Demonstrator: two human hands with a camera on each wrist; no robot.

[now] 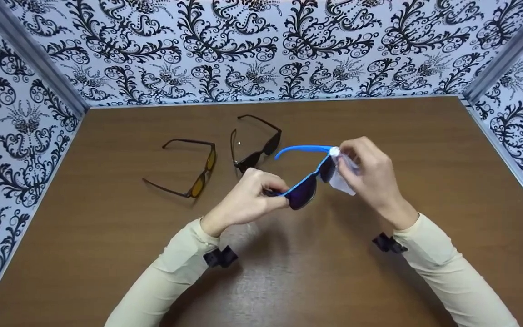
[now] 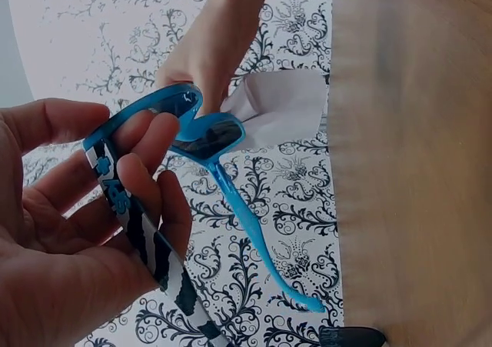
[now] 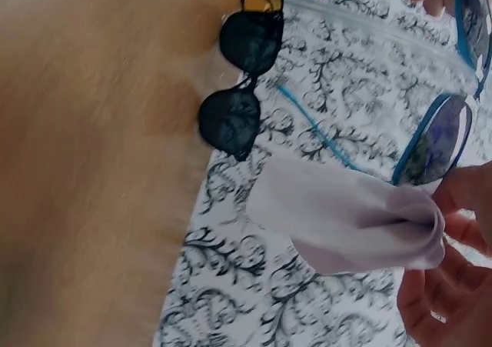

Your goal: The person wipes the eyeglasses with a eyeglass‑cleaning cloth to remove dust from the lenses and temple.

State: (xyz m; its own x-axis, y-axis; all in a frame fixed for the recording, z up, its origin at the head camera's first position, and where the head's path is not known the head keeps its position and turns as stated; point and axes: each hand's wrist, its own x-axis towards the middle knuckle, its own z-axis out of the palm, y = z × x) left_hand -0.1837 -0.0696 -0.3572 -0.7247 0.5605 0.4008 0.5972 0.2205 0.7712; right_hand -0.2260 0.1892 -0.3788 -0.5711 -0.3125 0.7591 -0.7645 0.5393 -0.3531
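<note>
Blue-framed sunglasses (image 1: 302, 193) with dark lenses are held up above the table between both hands. My left hand (image 1: 254, 195) grips them at one end of the frame, its fingers curled round the hinge and the black-and-white patterned temple (image 2: 146, 239). At the other end, my right hand (image 1: 368, 170) pinches a pale cloth (image 3: 338, 216) against the frame beside the far lens. The cloth hangs down below the fingers. The blue inner side of the other temple (image 2: 257, 243) sticks out unfolded. In the head view, the patterned temple is hidden behind my left hand.
Black sunglasses (image 1: 259, 152) lie unfolded on the brown table (image 1: 107, 254), just beyond my left hand. Left of them are dark-framed glasses with yellow lenses (image 1: 202, 177). Patterned panels (image 1: 261, 50) wall the table at the back and both sides.
</note>
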